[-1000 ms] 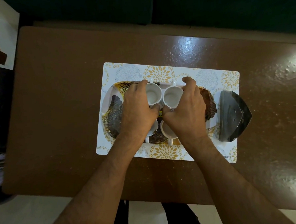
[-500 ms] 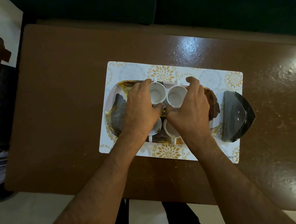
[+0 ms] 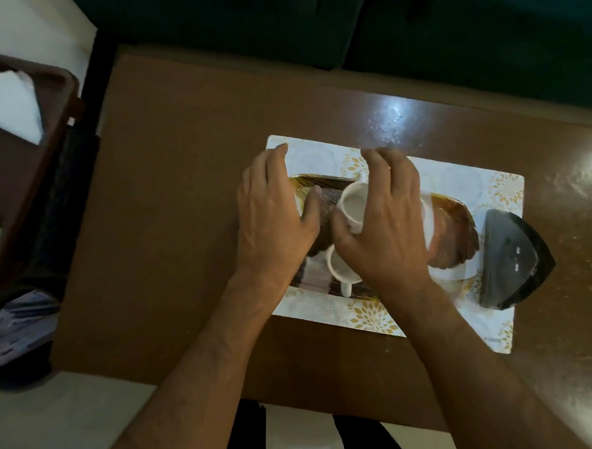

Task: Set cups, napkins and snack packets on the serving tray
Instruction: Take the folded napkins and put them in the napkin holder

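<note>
A serving tray (image 3: pixel 454 238) with a gold and dark leaf pattern lies on a floral placemat (image 3: pixel 457 181). White cups stand on it: one (image 3: pixel 353 204) between my hands, one (image 3: pixel 338 268) nearer me with its handle toward me, and a third (image 3: pixel 429 224) mostly hidden under my right hand. My left hand (image 3: pixel 274 222) hovers over the tray's left end with fingers spread and nothing in it. My right hand (image 3: pixel 387 229) is spread above the cups, its thumb beside the middle cup. The picture is blurred.
A black wedge-shaped holder (image 3: pixel 510 257) sits on the placemat's right end. The brown table (image 3: pixel 183 196) surrounds the mat. Off its left edge stands a dark brown crate (image 3: pixel 60 99) with white napkins (image 3: pixel 7 105), and below it a dark container with bluish packets (image 3: pixel 18 321).
Both hands have let go of the two far cups and opened, lifting above the tray. The view has swung left, bringing the crate with napkins into sight.
</note>
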Motion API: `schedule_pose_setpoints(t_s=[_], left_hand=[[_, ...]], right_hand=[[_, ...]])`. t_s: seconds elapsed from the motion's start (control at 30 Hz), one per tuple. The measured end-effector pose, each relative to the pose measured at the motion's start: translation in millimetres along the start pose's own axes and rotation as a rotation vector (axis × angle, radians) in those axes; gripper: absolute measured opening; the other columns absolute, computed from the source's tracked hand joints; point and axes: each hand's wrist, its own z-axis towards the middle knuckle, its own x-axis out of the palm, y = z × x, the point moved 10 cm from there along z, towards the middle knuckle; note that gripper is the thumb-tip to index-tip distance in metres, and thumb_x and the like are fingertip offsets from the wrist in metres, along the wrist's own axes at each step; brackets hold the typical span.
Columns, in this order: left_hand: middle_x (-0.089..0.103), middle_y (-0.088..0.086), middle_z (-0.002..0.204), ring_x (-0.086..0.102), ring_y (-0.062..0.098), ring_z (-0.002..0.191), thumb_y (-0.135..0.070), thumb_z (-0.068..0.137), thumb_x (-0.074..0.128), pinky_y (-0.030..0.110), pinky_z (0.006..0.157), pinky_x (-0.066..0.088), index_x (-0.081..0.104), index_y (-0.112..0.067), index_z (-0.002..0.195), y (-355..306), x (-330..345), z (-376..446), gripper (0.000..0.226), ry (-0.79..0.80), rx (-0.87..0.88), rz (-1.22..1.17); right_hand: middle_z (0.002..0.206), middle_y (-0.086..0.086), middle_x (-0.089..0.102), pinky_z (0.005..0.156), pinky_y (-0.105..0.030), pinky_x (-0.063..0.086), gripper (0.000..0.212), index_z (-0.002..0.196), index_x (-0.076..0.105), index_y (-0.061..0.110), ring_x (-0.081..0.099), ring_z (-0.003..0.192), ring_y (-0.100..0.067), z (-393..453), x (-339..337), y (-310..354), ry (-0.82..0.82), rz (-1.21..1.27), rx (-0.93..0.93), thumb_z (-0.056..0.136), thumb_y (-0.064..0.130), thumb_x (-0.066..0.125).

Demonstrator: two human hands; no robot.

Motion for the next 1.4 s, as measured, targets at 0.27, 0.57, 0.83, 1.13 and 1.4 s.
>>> schedule_pose_setpoints(t_s=[0.27,0.57,0.83,1.13,1.4], left_hand=[[0.048,0.012,0.156,0.046,0.026,0.145,-0.049,0.102,0.057,0.041,0.119,0.041,0.039,-0.009,0.155,94.3,-80.6,11.9,0.069,-0.076,0.005,0.198],[0.052,0.018,0.149,0.049,0.032,0.139,-0.045,0.102,0.055,0.045,0.117,0.041,0.042,-0.003,0.152,246.7,-182.3,37.9,0.067,-0.134,-0.134,0.295],[0.059,0.018,0.139,0.055,0.032,0.13,-0.037,0.101,0.058,0.043,0.11,0.045,0.05,0.0,0.145,343.2,-230.1,80.6,0.059,-0.217,-0.229,0.174],[0.061,0.006,0.134,0.057,0.019,0.125,-0.029,0.103,0.06,0.032,0.102,0.049,0.053,-0.008,0.141,405.1,-217.2,126.7,0.044,-0.198,-0.51,-0.294],[0.064,-0.007,0.099,0.066,0.012,0.092,-0.019,0.1,0.065,0.028,0.079,0.056,0.057,-0.012,0.135,437.2,-197.1,133.9,0.037,-0.224,-0.843,-0.776]], right_hand=[[0.164,-0.017,0.035,0.128,-0.05,0.029,0.079,0.158,0.033,0.012,0.028,0.156,-0.035,14.4,73.6,114.7,0.213,-0.124,-0.216,0.093,0.041,0.067],[0.168,-0.015,0.027,0.129,-0.054,0.026,0.081,0.161,0.026,0.014,0.018,0.16,-0.032,42.1,169.4,271.2,0.366,-0.124,-0.34,0.097,0.047,0.063],[0.156,-0.014,0.044,0.122,-0.042,0.038,0.064,0.153,0.042,0.011,0.04,0.146,-0.029,82.2,240.7,383.4,0.394,-0.042,-0.39,0.098,0.035,0.066],[0.152,-0.016,0.049,0.115,-0.035,0.044,0.048,0.15,0.049,0.006,0.051,0.136,-0.027,108.4,312.6,435.4,0.497,-0.111,-0.404,0.107,0.026,0.055],[0.147,-0.016,0.053,0.111,-0.031,0.043,0.042,0.146,0.053,0.005,0.053,0.134,-0.028,123.5,329.7,436.7,0.555,-0.07,-0.261,0.105,0.013,0.054]])
